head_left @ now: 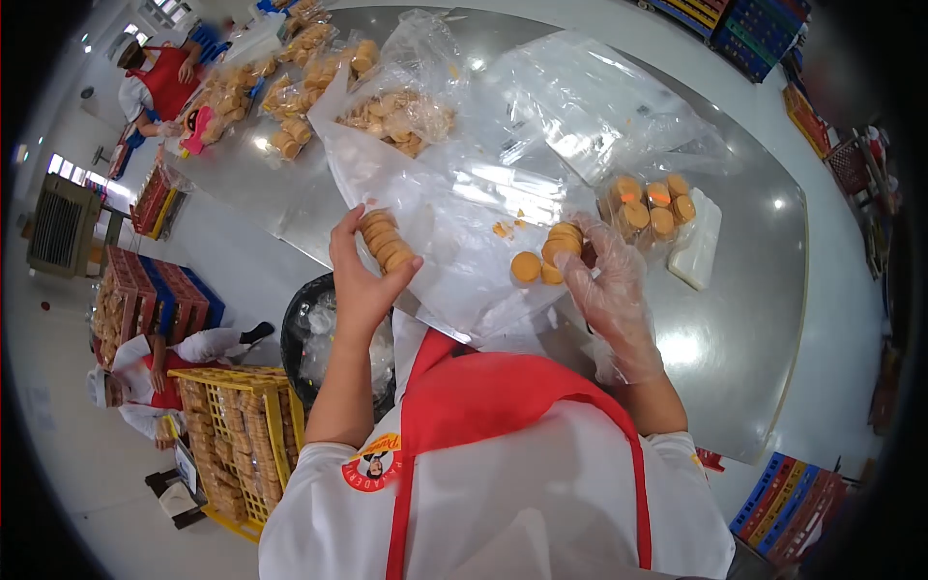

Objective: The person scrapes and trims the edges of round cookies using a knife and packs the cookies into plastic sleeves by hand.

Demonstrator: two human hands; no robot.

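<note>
The metal table (715, 396) fills the space before the person, its polished top catching the lights. Crumpled clear plastic (449, 275) covers the near part of it, and a pile of clear bags (599, 101) lies farther across. A black bin (289, 333) stands just beside the table's edge at the person's left. On the far side sits a bag of biscuits (406, 111); a smaller clear pack (659, 215) is near the person's right.

The left hand (362, 295) is bare and curved moderately wide, gripping a row of round biscuits (386, 242) lengthwise between thumb and fingers. The right hand (611, 280), in a clear glove, curls more narrowly around a short stack (564, 238) over the plastic. A loose biscuit (526, 267) lies just beside that stack, and broken crumbs (504, 229) are scattered between the hands.

To my eye, the left row could buckle and spill if pressed too hard at its ends, or slip apart if held too lightly. Snagging the wrinkled plastic might topple the right stack. The broken bits suggest these biscuits crack easily.

On the white clothing, a round red badge (371, 471) seems to read "…ADERIA"; its orange script is too small to be sure of.
</note>
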